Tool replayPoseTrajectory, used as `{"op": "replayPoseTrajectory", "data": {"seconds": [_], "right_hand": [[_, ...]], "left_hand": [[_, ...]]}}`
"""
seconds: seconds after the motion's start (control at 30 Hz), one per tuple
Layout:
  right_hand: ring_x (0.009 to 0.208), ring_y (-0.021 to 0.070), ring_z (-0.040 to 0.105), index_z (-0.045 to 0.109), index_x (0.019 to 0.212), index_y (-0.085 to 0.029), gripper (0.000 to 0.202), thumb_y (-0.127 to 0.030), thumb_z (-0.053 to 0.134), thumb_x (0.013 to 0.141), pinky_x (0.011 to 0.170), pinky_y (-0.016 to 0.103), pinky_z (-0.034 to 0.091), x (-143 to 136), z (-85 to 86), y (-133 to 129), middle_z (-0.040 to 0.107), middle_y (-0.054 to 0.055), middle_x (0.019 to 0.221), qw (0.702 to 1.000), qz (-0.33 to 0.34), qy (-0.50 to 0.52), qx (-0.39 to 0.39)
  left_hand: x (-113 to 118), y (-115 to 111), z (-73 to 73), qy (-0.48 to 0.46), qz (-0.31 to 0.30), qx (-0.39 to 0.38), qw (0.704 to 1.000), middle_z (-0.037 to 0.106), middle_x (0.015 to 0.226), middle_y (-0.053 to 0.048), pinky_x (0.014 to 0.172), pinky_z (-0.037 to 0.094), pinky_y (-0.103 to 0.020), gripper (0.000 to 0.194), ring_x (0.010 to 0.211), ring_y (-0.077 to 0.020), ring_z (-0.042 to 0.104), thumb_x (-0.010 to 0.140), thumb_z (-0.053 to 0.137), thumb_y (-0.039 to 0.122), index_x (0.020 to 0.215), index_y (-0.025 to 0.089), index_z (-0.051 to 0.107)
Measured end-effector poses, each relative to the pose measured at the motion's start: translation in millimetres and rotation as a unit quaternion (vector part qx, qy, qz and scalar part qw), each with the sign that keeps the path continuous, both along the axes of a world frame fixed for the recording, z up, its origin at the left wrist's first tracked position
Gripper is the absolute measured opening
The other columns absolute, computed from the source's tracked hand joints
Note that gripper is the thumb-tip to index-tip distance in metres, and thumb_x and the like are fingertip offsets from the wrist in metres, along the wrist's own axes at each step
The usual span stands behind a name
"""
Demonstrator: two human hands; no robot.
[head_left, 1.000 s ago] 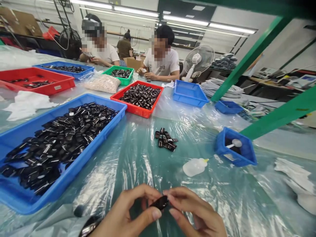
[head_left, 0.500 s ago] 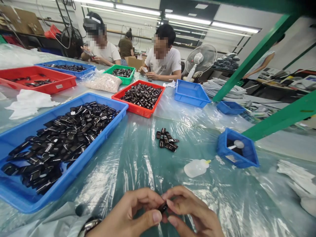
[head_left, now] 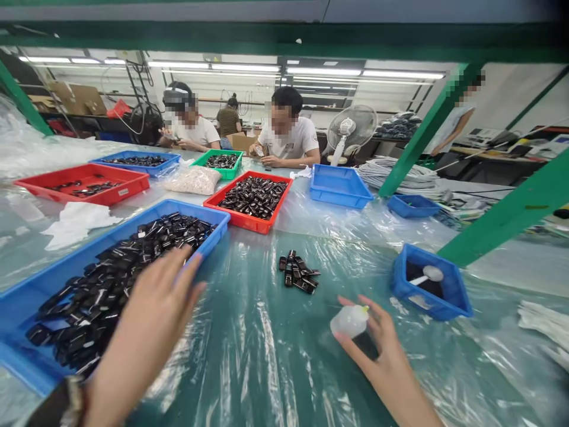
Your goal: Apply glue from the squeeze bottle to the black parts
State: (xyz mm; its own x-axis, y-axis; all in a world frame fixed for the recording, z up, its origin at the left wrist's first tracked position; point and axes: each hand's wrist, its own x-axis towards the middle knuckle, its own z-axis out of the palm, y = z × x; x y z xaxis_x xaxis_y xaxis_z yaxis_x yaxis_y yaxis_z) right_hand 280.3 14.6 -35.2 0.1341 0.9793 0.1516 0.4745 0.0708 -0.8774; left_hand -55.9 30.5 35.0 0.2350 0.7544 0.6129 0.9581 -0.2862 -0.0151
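Note:
My left hand [head_left: 160, 290] reaches over the near side of a long blue tray [head_left: 191, 284] heaped with small glossy black pieces [head_left: 120, 261]. Its fingers are stretched out and a little blurred, and no piece shows in them. On the right, my right hand [head_left: 377, 338] has thumb and fingers spread around a translucent white squeeze bottle [head_left: 348, 321] with a yellow tip. The thumb is on the near side, the fingers on the far side; firm contact cannot be made out. A small pile of black pieces [head_left: 299, 273] lies on the plastic-covered table between my hands.
A red tray [head_left: 262, 226] of black pieces stands ahead. At right, a small blue bin [head_left: 413, 296] holds a white scoop [head_left: 431, 274] beside a green post [head_left: 489, 225]. A blue tray [head_left: 340, 197] lies farther back. Two people sit across the table.
My hands have parted, and the black piece between them is out of sight. The left has moved up-left over the blue tray, the right up to the bottle. The view has tilted upward.

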Motion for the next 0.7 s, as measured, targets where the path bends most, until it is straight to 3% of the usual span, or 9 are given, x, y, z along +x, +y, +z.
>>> {"op": "replayPoseTrajectory", "data": {"seconds": [0.03,0.1,0.17,0.3,0.4,0.47,0.57,0.7], "right_hand": [[0.115,0.0279,0.056,0.039,0.119,-0.027,0.045,-0.046,0.057,0.083,0.081,0.04,0.054,-1,-1.8,1,0.058,0.012,0.127,1.0,0.014,0.009,-0.02],[0.11,0.0264,0.06,0.047,0.105,-0.026,0.031,-0.046,0.057,0.084,0.073,0.032,0.057,-4,-1.6,1,0.063,0.011,0.12,0.999,0.026,0.014,-0.03],[0.109,0.0254,0.061,0.05,0.1,-0.026,0.027,-0.045,0.057,0.084,0.069,0.029,0.057,-5,1.8,-1,0.065,0.01,0.118,0.999,0.03,0.017,-0.036],[0.104,0.024,0.064,0.05,0.103,-0.025,0.027,-0.044,0.055,0.085,0.073,0.03,0.057,-5,9.2,-5,0.068,0.009,0.112,0.998,0.037,0.019,-0.038],[0.101,0.0233,0.065,0.052,0.102,-0.025,0.025,-0.042,0.057,0.085,0.077,0.031,0.055,-5,12.9,-7,0.07,0.008,0.107,0.998,0.045,0.015,-0.033],[0.097,0.0232,0.066,0.053,0.102,-0.024,0.026,-0.042,0.057,0.085,0.072,0.029,0.056,-5,14.8,-8,0.07,0.007,0.104,0.998,0.044,0.012,-0.035],[0.094,0.0225,0.067,0.053,0.103,-0.024,0.026,-0.042,0.056,0.085,0.068,0.028,0.056,-6,16.6,-8,0.069,0.007,0.104,0.998,0.043,0.008,-0.037],[0.094,0.0216,0.067,0.052,0.104,-0.024,0.027,-0.043,0.055,0.085,0.071,0.028,0.055,-6,15.1,-7,0.069,0.006,0.103,0.998,0.044,0.007,-0.035]], "left_hand": [[18,-1,-6.8,-0.014,-0.043,-0.045,0.998,0.06,0.122,-0.016,0.095,0.043,-0.051,0.045,0.112,-0.0336,0.056,0.096,0.03,0.04,0.118,0.012,0.058],[55,-1,-19.2,-0.074,-0.1,-0.216,0.968,0.064,0.117,-0.012,0.093,0.045,-0.047,0.034,0.107,-0.03,0.058,0.095,0.04,0.034,0.116,0.015,0.059],[88,10,-28.8,-0.091,-0.104,-0.253,0.958,0.068,0.103,-0.01,0.084,0.05,-0.043,0.026,0.095,-0.0273,0.063,0.094,0.046,0.029,0.11,0.015,0.062],[127,62,-42.2,-0.151,-0.058,-0.252,0.954,0.063,0.103,-0.01,0.086,0.048,-0.045,0.021,0.098,-0.0242,0.06,0.094,0.05,0.026,0.105,0.012,0.06],[137,96,-49.4,-0.211,-0.05,-0.255,0.942,0.059,0.112,-0.008,0.088,0.047,-0.046,0.021,0.102,-0.0236,0.058,0.091,0.056,0.026,0.108,0.013,0.058],[138,105,-52.3,-0.252,-0.079,-0.268,0.927,0.059,0.113,-0.008,0.088,0.048,-0.045,0.021,0.102,-0.0234,0.058,0.091,0.057,0.026,0.108,0.014,0.059],[134,92,-53.1,-0.323,-0.148,-0.306,0.883,0.062,0.103,-0.007,0.082,0.051,-0.041,0.021,0.091,-0.0204,0.062,0.094,0.053,0.028,0.108,0.013,0.057],[113,51,-47.8,-0.403,-0.223,-0.378,0.803,0.063,0.088,-0.005,0.073,0.053,-0.033,0.023,0.077,-0.0153,0.064,0.1,0.03,0.024,0.113,0.013,0.045]]}}
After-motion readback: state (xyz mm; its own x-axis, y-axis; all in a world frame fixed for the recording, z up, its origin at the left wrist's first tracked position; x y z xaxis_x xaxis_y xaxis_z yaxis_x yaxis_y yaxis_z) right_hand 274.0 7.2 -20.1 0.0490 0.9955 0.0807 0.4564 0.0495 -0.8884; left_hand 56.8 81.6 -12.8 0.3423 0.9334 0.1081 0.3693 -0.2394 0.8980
